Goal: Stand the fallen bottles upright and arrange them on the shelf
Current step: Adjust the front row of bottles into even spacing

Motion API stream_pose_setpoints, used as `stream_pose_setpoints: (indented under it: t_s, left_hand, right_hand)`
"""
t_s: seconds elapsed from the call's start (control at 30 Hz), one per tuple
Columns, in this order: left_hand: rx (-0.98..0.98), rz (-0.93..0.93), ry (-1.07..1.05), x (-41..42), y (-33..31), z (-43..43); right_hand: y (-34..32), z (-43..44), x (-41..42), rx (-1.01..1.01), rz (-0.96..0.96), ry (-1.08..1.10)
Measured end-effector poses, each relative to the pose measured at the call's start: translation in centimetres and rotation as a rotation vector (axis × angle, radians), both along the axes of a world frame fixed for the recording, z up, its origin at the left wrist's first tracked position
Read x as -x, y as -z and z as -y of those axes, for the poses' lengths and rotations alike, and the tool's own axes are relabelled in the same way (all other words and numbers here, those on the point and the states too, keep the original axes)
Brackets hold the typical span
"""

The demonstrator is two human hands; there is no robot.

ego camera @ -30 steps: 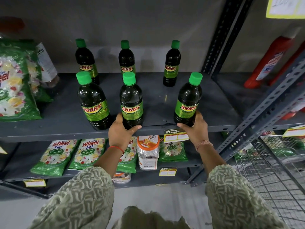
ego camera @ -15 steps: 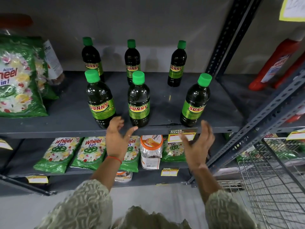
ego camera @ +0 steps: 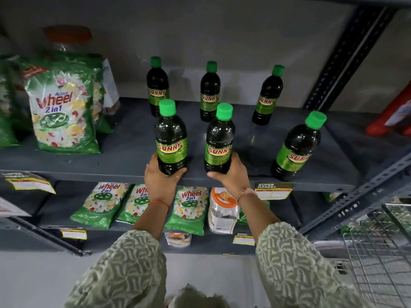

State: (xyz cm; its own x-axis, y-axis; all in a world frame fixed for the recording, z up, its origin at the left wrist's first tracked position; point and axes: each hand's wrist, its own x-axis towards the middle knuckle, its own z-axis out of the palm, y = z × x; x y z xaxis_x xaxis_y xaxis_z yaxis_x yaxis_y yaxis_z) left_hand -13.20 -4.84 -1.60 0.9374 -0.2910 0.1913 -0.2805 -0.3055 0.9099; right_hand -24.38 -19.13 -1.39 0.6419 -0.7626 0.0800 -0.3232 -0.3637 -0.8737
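Several dark bottles with green caps and "SUNNY" labels stand upright on the grey shelf [ego camera: 124, 156], in a back row and a front row. My left hand [ego camera: 161, 181] wraps the base of the front left bottle [ego camera: 170, 138]. My right hand [ego camera: 231, 174] grips the base of the front middle bottle [ego camera: 219, 141]. The front right bottle [ego camera: 297, 147] stands alone, untouched. Behind them stand the back left bottle [ego camera: 157, 85], the back middle bottle [ego camera: 210, 91] and the back right bottle [ego camera: 268, 95].
A large green "Wheel" detergent bag [ego camera: 62, 110] stands at the shelf's left. Smaller Wheel packets [ego camera: 100, 203] and a jar [ego camera: 222, 210] fill the shelf below. A slotted upright [ego camera: 347, 56] bounds the right side, with red bottles [ego camera: 391, 114] beyond and a wire basket [ego camera: 378, 252] at lower right.
A second ago my hands were on the middle and right front bottles. They lifted off open, shifted left, and now hold the left and middle front bottles. The view has shifted left too.
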Motion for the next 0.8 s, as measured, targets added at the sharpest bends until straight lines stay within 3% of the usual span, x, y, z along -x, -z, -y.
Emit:
stream_pose_setpoints:
  t_s: [0.47,0.8]
  left_hand:
    - [-0.035,-0.015,-0.058,-5.4,-0.7,-5.1]
    - [-0.093,-0.05,0.062,-6.3,-0.8,-6.1]
  right_hand:
    - [-0.2,-1.5,-0.5,0.016,0.002,0.023]
    - [-0.6,-1.4,-0.1,0.015,0.003,0.045]
